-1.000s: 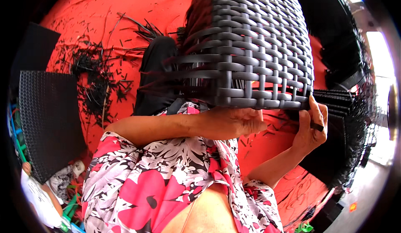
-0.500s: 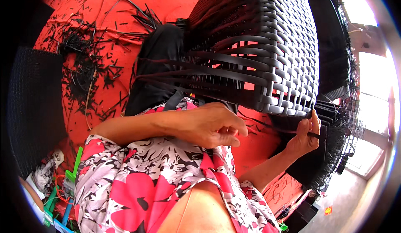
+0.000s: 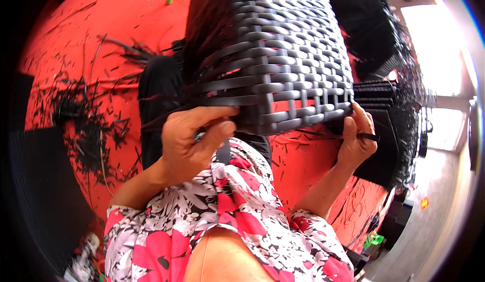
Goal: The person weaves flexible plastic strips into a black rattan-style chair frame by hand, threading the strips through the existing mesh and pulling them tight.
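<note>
A black woven piece (image 3: 298,55), basket-like with a rounded edge, stands in front of me above my lap. Its wide strips cross over narrower ones, and loose flat strips (image 3: 227,83) trail from its left side. My left hand (image 3: 192,135) is at its near left corner, thumb and forefinger curled toward each other beside the lowest strips; what lies between them is hidden. At the near right corner my right hand (image 3: 356,138) pinches the edge of the woven piece. A dark band of strip (image 3: 368,137) crosses the fingers of that hand.
Black strip cuttings (image 3: 86,125) litter the red floor covering (image 3: 121,24) to the left. Dark woven panels (image 3: 386,145) with frayed edges are stacked at the right. Another dark panel (image 3: 45,181) lies at the far left. A leg in black trousers (image 3: 159,90) is beside the woven piece.
My left hand has risen from my lap to the near left corner of the woven piece. My right hand stays at the right corner. The whole view has shifted.
</note>
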Demonstrator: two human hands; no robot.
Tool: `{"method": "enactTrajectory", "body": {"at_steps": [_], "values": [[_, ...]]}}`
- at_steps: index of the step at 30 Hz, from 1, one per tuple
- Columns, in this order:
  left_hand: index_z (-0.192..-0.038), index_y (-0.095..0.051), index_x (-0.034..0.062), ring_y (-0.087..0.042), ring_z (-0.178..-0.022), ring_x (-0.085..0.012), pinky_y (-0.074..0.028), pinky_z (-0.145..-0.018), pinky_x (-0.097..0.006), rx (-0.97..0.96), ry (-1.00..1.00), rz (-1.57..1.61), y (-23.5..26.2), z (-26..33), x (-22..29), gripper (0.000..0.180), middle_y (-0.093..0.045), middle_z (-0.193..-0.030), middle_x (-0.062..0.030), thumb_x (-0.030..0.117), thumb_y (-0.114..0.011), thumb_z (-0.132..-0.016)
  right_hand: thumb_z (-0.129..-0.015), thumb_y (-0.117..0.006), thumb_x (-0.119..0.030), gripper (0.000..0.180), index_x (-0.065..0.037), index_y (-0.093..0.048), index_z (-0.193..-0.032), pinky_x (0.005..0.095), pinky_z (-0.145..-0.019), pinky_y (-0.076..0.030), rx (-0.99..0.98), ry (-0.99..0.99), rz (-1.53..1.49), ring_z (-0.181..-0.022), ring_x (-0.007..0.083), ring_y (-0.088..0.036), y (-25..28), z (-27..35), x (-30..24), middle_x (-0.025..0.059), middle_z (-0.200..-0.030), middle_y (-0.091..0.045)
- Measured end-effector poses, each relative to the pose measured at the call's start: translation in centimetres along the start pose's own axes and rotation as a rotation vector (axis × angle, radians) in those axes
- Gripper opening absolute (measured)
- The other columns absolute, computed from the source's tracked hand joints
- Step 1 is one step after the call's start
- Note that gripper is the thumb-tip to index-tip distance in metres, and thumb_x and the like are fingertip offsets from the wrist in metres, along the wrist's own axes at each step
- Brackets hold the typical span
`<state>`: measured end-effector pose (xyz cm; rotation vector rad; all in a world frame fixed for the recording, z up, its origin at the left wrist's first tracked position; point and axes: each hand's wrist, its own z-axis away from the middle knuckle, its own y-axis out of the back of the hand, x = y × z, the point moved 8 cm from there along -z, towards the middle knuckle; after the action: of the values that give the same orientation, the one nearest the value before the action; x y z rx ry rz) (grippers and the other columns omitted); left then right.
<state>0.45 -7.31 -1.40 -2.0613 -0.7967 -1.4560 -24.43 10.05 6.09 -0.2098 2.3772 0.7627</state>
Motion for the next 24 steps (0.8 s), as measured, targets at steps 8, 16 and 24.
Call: {"method": "enactTrajectory", "body": {"at_steps": [8, 16, 24], "values": [[-0.095, -0.067, -0.0049, -0.058, -0.055, -0.0098, -0.043, -0.052, -0.022, 0.016, -0.237, -0.395, 0.8, -0.7, 2.0, 0.013, -0.063, -0.066, -0.0060, -0.002, -0.066, -0.082, -0.074, -0.077, 0.002, 0.018, 0.004, -0.070, -0.090, 0.0199, -0.056, -0.041, -0.012, 0.052, -0.009, -0.066, 0.0084, -0.054, 0.2, -1.9, -1.6, 0.0051, -0.077, -0.062], [-0.089, -0.070, 0.0016, -0.060, -0.054, -0.0195, -0.040, -0.051, -0.028, 0.117, -0.210, -0.532, 1.4, 0.5, 1.6, 0.015, -0.069, -0.073, -0.0090, 0.002, -0.074, -0.075, -0.065, -0.079, 0.002, 0.021, 0.004, -0.070, -0.084, 0.0227, -0.057, -0.044, -0.179, 0.180, 0.115, -0.066, 0.0143, -0.059, -1.6, -3.1, -4.3, 0.0092, -0.074, -0.063], [-0.092, -0.068, -0.0009, -0.046, -0.049, -0.0106, -0.034, -0.047, -0.023, 0.142, -0.422, -0.790, 0.4, 0.4, 4.3, 0.016, -0.064, -0.070, -0.0067, 0.004, -0.073, -0.078, -0.064, -0.078, 0.004, 0.022, 0.004, -0.069, -0.083, 0.0229, -0.055, -0.045, -0.262, 0.281, 0.274, -0.063, 0.0135, -0.060, -1.5, -3.5, -5.2, 0.0085, -0.073, -0.063]]}}
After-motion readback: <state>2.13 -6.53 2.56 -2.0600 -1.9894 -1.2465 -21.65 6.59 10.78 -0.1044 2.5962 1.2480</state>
